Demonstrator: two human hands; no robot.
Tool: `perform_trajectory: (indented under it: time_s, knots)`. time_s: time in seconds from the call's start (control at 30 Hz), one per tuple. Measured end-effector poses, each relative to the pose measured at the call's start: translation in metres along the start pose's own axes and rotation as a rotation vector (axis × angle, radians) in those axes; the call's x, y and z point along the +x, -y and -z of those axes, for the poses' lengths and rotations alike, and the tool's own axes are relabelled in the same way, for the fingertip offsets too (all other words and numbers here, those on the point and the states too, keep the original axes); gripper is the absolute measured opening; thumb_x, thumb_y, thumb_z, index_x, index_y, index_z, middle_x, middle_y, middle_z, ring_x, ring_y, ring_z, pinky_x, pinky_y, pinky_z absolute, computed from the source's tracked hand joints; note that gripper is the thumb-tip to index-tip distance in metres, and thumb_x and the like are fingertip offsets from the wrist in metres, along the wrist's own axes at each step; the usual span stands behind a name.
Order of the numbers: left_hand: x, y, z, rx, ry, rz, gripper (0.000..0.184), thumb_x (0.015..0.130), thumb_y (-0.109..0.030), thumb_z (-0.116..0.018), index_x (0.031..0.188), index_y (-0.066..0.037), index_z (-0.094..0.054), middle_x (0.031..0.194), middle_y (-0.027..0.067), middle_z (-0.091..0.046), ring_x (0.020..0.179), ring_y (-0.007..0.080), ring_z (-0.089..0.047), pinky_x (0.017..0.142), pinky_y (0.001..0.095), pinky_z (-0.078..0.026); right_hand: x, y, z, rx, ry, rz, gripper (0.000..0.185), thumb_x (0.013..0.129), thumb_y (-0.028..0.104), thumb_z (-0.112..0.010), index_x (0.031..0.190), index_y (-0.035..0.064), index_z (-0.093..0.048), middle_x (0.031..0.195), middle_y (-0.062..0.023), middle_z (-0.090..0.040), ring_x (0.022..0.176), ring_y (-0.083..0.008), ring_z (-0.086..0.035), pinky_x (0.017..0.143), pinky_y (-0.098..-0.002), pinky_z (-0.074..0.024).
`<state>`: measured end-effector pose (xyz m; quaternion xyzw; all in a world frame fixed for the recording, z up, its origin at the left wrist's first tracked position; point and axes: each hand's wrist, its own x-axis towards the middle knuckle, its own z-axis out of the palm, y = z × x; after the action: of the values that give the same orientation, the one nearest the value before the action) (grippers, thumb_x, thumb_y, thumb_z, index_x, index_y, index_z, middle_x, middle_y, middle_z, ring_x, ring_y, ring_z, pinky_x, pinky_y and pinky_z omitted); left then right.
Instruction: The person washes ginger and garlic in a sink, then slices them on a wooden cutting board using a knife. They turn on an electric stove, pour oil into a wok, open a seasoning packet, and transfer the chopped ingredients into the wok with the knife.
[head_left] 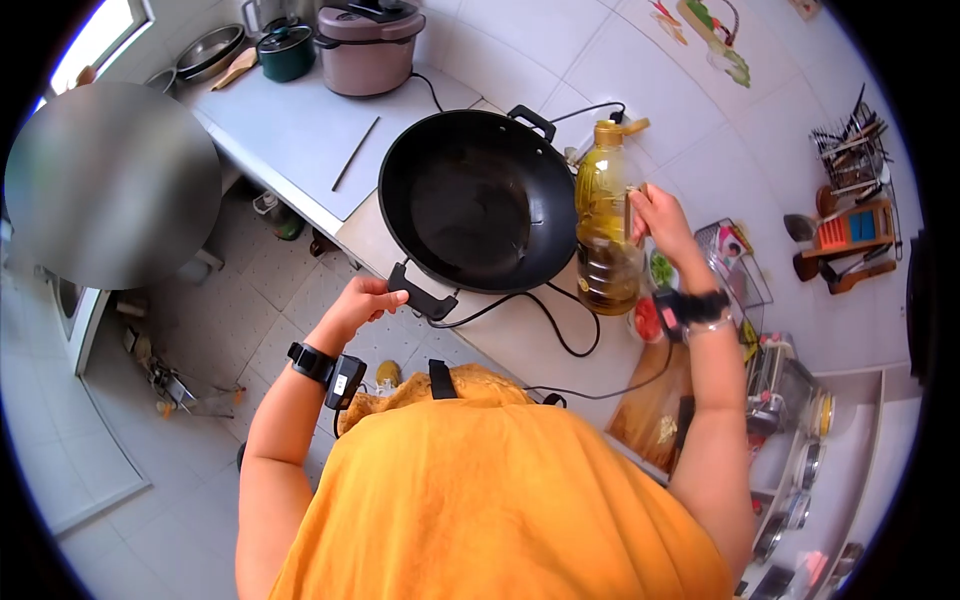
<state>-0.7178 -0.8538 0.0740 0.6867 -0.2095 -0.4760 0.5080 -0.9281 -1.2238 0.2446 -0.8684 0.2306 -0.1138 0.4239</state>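
A large black wok [470,205] sits on the counter, with a thin layer of liquid or sheen at its bottom. My left hand [368,302] pinches the wok's near black handle [425,298]. To the right of the wok, my right hand [660,220] grips the handle of a big clear bottle of yellow oil [607,230]. The bottle is upright in view beside the wok's rim, its yellow cap at the top. Whether its base touches the counter is unclear.
Behind the wok are a pink cooker [368,50], a green pot [286,55] and a single chopstick-like stick [356,154]. Right of me lie bowls of green [661,268] and red food [647,320], a wooden board [640,420] and a wire rack. Black cables cross the counter.
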Motion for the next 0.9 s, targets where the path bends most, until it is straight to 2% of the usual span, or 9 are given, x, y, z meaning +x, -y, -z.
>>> perform_trajectory:
  time_s: [0.17,0.4,0.53,0.67,0.7,0.73,0.8,0.83,0.9]
  knots:
    - [-0.002,-0.001,-0.001,-0.038,0.001,0.041,0.037,0.077,-0.04,-0.07,0.068,-0.005,-0.062,0.06,0.0004,-0.055,0.052,0.0084,-0.042,0.05,0.0242,-0.033,-0.06,-0.007,-0.016,0.347,-0.237,0.086,0.025,0.096,0.024,-0.048,0.082,0.0035,-0.048,0.065,0.0003,-0.047,0.059,-0.0079,-0.046,0.064,-0.0245,-0.0459]
    - [0.006,0.015,0.004,0.032,0.05,-0.003,0.045,0.077,-0.047,-0.067,0.071,-0.003,-0.063,0.063,0.0023,-0.058,0.055,0.0083,-0.046,0.052,0.0233,-0.036,-0.149,-0.002,-0.029,0.521,-0.515,0.114,0.016,0.094,0.018,-0.051,0.088,0.0032,-0.05,0.075,-0.0025,-0.051,0.073,-0.012,-0.052,0.078,-0.0284,-0.0446]
    - [0.002,0.021,0.001,0.038,0.098,-0.007,0.047,0.083,-0.047,-0.06,0.081,0.0,-0.066,0.066,0.0029,-0.059,0.056,0.0071,-0.046,0.052,0.0221,-0.036,-0.215,-0.004,-0.026,0.411,-0.635,-0.137,0.018,0.089,0.011,-0.056,0.103,-0.0004,-0.054,0.086,0.0003,-0.052,0.084,-0.0085,-0.05,0.082,-0.0217,-0.038]
    - [-0.003,0.032,-0.011,0.049,0.086,-0.001,0.051,0.089,-0.049,-0.049,0.086,-0.002,-0.067,0.066,0.0014,-0.058,0.057,0.0067,-0.046,0.052,0.0208,-0.036,-0.295,-0.038,-0.014,0.075,-0.625,-0.328,0.024,0.088,0.011,-0.058,0.111,0.0017,-0.055,0.093,0.0011,-0.054,0.079,-0.0058,-0.046,0.075,-0.0186,-0.0357]
    - [-0.005,0.034,-0.011,0.035,0.05,0.03,0.055,0.089,-0.054,-0.045,0.089,-0.003,-0.066,0.068,0.0011,-0.058,0.059,0.0069,-0.046,0.055,0.0206,-0.036,-0.314,-0.047,-0.014,-0.026,-0.679,-0.319,0.02,0.088,0.01,-0.057,0.107,0.0028,-0.056,0.09,0.0014,-0.056,0.068,-0.0048,-0.044,0.064,-0.018,-0.0367]
    - [-0.005,0.037,-0.014,0.024,0.02,0.056,0.06,0.089,-0.059,-0.041,0.092,-0.004,-0.065,0.071,0.0009,-0.057,0.061,0.0071,-0.046,0.057,0.0205,-0.036,-0.331,-0.052,-0.015,-0.018,-0.711,-0.334,0.02,0.088,0.01,-0.057,0.107,0.0028,-0.056,0.09,0.0014,-0.056,0.068,-0.0048,-0.044,0.064,-0.018,-0.0367]
    - [-0.013,0.033,-0.03,0.004,-0.141,0.039,0.057,0.092,-0.056,-0.037,0.09,-0.006,-0.065,0.069,-0.0013,-0.055,0.059,0.0072,-0.045,0.056,0.0205,-0.035,-0.383,-0.057,-0.011,0.411,-0.817,-0.545,0.018,0.088,0.009,-0.056,0.105,0.0028,-0.057,0.082,0.0012,-0.056,0.059,-0.004,-0.043,0.053,-0.018,-0.0357]
    - [-0.01,0.046,-0.027,-0.005,-0.144,-0.062,0.057,0.092,-0.057,-0.037,0.09,-0.007,-0.065,0.067,-0.0024,-0.054,0.058,0.0062,-0.045,0.053,0.0195,-0.034,-0.414,-0.073,-0.01,0.413,-0.86,-0.55,0.015,0.089,0.01,-0.055,0.101,0.0028,-0.058,0.076,0.001,-0.057,0.054,-0.0035,-0.041,0.046,-0.0181,-0.0332]
    - [0.002,0.056,-0.031,-0.091,-0.195,-0.065,0.066,0.089,-0.064,-0.033,0.095,-0.005,-0.062,0.07,-0.0017,-0.054,0.061,0.0063,-0.047,0.057,0.0184,-0.038,-0.47,-0.097,-0.001,0.391,-0.968,-0.547,0.011,0.089,0.014,-0.055,0.092,0.0035,-0.058,0.073,0.0008,-0.058,0.056,-0.0045,-0.047,0.05,-0.0193,-0.038]
